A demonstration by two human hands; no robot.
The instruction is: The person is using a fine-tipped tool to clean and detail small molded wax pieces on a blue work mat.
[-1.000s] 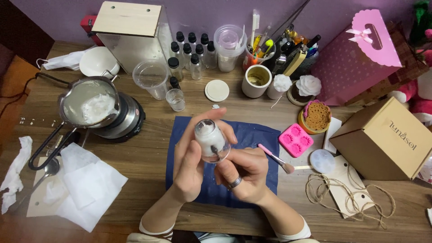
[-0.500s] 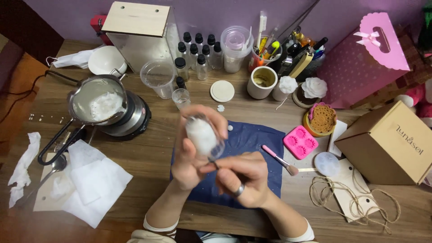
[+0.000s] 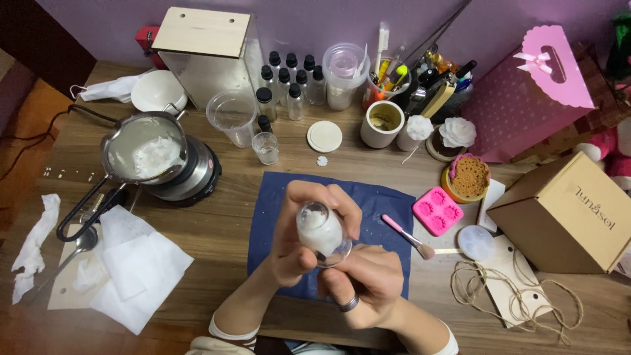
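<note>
My left hand (image 3: 299, 243) wraps around a small clear glass jar (image 3: 321, 231) filled with white wax, holding it tilted above a dark blue cloth (image 3: 384, 210). My right hand (image 3: 365, 283), with a ring on one finger, is closed at the jar's lower end; what its fingers hold there is hidden. A pink-handled brush (image 3: 407, 236) lies on the cloth just right of my hands.
A pot of white wax (image 3: 141, 154) sits on a small heater at left, white tissues (image 3: 131, 269) and a spoon in front. Behind: a clear cup (image 3: 231, 117), small glass (image 3: 265, 147), dark-capped bottles (image 3: 289, 82), wooden box. Right: pink mould (image 3: 437, 210), cardboard box (image 3: 568, 213), twine.
The jar has turned in my hands and dropped slightly toward me, with the right hand shifting under its lower end. The view has shifted a little.
</note>
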